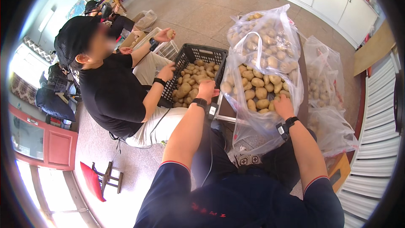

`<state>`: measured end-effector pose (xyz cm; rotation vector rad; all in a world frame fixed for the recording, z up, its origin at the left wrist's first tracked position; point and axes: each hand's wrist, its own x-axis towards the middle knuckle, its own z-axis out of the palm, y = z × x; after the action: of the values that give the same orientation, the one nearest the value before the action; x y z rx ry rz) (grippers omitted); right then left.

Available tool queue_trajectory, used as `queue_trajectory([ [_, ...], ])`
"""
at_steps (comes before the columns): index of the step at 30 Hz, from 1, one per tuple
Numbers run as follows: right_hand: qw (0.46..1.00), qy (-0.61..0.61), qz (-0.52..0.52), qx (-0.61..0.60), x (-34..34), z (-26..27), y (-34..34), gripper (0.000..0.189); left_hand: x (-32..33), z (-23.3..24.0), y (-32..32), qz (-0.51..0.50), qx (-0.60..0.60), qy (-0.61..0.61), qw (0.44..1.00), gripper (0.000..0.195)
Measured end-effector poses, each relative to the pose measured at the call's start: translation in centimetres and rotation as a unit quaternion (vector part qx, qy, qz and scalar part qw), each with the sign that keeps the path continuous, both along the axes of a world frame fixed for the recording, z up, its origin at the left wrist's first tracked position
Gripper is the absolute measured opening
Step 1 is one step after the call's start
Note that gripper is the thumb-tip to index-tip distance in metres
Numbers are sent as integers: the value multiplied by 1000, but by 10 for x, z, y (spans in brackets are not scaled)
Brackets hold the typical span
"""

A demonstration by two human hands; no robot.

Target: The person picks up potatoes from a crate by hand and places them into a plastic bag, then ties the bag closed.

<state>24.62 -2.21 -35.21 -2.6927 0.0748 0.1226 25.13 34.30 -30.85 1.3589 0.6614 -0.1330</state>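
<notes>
My left hand [207,91] is over the near right edge of a black plastic crate [221,51] of potatoes [184,90]. Its fingers are partly curled, and whether a potato is under them cannot be made out. My right hand [283,105] reaches into an open clear plastic bag [235,101], its fingertips on potatoes [261,93] at the bag's right side. Its grip is partly hidden by the hand itself. Another full clear bag of potatoes [269,42] lies just beyond. Both bags rest on a low brown table [303,79].
A co-worker [110,85] in black sits close on my left, one hand holding a potato [170,33], the other by the crate. White baskets [167,49] stand beyond. More bagged potatoes [322,82] are on the floor at right, near a white radiator [367,145]. A red-cushioned stool [91,182] is at lower left.
</notes>
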Motion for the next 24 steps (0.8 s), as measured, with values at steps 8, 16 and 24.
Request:
queue_trajectory([
  [8,980,-12,-31,198,6,5,7,52,-2,3,-20,-86,-27,-27,996,40],
  [16,837,133,-135,514,2,31,31,45,-9,11,-35,-128,-22,-26,991,43],
  [24,808,179,-79,556,-14,47,61,44,-8,22,-53,-190,-15,-12,982,40],
])
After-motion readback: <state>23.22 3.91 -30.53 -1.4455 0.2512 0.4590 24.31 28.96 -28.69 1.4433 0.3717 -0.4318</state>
